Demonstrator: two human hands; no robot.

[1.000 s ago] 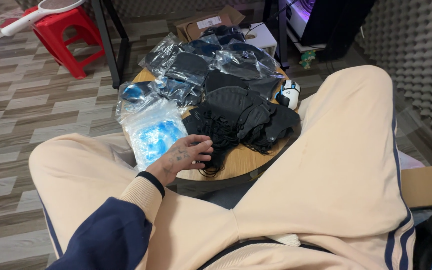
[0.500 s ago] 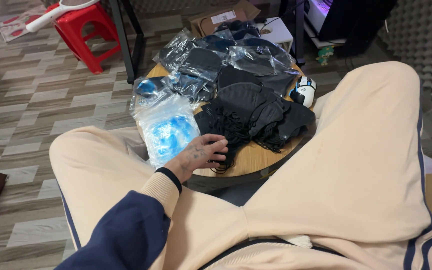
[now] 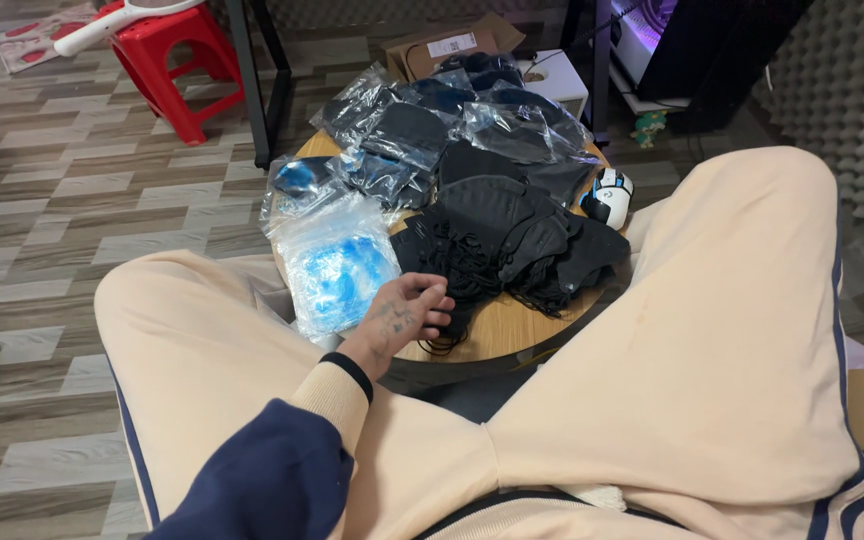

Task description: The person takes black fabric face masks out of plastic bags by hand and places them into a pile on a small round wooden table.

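Head view, near to far: the left hand (image 3: pixel 404 318) rests on the round wooden counter (image 3: pixel 512 335), its fingers (image 3: pixel 432 300) loosely curled and touching the tangled heap of black fabric masks (image 3: pixel 512 245). At 9 o'clock of the hand lies a crinkly clear bag of blue masks (image 3: pixel 337 265); glossy bagged dark masks (image 3: pixel 432 120) lie at 12 o'clock.

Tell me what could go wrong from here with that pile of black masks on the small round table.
The left hand touches the black masks at the near edge of the round table. Their ear loops look tangled, so lifting one may drag others off the edge. The bag of blue masks overhangs the rim toward the knee and could slide off. The computer mouse sits at the far rim beside the pile and might be pushed off.
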